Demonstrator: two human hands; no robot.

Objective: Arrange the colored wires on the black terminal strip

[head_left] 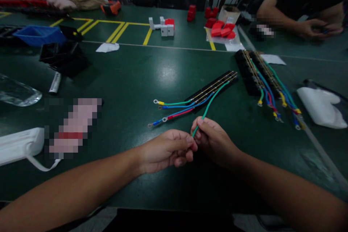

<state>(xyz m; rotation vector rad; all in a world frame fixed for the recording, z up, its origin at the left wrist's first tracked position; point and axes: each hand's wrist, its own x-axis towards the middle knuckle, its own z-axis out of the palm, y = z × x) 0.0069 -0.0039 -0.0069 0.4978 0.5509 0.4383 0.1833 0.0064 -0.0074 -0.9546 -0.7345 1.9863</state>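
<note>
A green wire runs from the right end of a black strip with brass-coloured bars down to my hands. My right hand pinches it between thumb and fingers. Just left of that, my left hand is closed on the wire's lower end, which its fingers hide. From the strip's left end fan out other wires: a green one with a yellow sleeve, blue ones and a red one, tipped with ring terminals. The two hands nearly touch, in front of the strip.
More black strips with coloured wires lie to the right, near a white bag. Red parts and white blocks stand farther back. At left are a blue bin, black trays and a marker. Two people sit opposite.
</note>
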